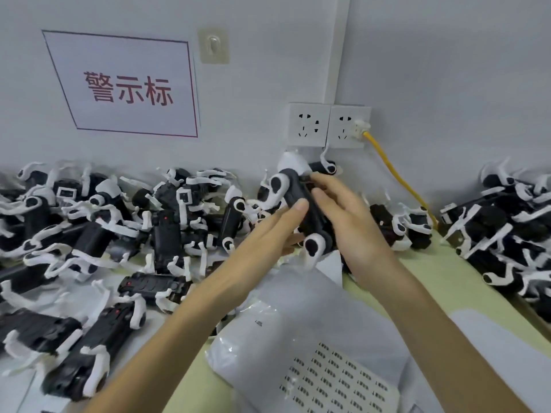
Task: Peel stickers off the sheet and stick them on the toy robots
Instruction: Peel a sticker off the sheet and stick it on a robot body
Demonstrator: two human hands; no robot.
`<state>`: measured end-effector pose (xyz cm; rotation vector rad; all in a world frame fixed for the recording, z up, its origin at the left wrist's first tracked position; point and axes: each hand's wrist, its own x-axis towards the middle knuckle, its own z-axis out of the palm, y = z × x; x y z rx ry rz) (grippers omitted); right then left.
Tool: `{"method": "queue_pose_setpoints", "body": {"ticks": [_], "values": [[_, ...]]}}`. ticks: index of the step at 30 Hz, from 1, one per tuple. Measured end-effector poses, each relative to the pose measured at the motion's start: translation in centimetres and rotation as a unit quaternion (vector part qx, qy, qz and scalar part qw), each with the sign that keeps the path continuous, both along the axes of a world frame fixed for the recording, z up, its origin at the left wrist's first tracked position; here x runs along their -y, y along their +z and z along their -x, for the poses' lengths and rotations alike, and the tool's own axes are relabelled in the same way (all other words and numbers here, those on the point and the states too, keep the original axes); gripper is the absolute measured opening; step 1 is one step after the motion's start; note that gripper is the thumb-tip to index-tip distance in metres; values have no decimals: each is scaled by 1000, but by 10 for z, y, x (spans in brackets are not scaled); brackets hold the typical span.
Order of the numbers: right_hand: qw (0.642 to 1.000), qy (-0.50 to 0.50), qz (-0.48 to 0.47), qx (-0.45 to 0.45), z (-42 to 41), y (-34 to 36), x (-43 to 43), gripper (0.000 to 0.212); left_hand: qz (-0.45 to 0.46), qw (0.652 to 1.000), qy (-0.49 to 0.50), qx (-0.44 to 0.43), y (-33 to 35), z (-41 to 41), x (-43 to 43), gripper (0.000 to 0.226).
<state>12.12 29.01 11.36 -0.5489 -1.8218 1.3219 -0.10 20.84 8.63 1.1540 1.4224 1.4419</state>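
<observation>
Black-and-white toy robot [293, 186] is up off the desk [447, 281], held in both your hands just beyond the far end of the sticker sheet [337, 380].

Your left grip [271, 234] clasps it: thumb laid across the dark body, the other fingers curled underneath.

Your right grip [354, 222] has its fingers bent onto the robot's upper end, pinching there. Blur hides whether a sticker sits under those fingertips. One white leg joint with a black oval pokes out below, between your wrists.

Sticker sheet: flat, nearest you, between your forearms, with rows of small dark labels across it. It lies on a pale crinkled plastic bag [286, 317] that reaches out from under the sheet toward the held robot.

Left of the sheet: a big heap of robots [119, 222], bodies and white legs tangled, spread back to the wall.

Right of the sheet: a second heap [507, 231], well apart from it across bare yellow-green desk.

Wall beyond the sheet: two white sockets [308, 125] side by side. A yellow cable [396, 171] is plugged into the right one and slants down to the desk.

Farther left on the wall: a white sign [131, 87] with a red border and red characters.
</observation>
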Motion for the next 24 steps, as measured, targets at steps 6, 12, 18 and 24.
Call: {"method": "queue_pose_setpoints", "body": {"ticks": [6,12,18,24], "values": [[969,48,-219,103,7,-7,15,48,-82,991,80,69,11,5,13,43],[965,109,-216,100,-2,-6,8,31,-98,955,199,195,22,34,21,45],[838,166,-173,490,-1,-26,-4,30,-64,961,147,224,30,71,32,25],[743,252,-218,581,8,-51,-2,25,-89,941,111,307,28,70,36,34]]}}
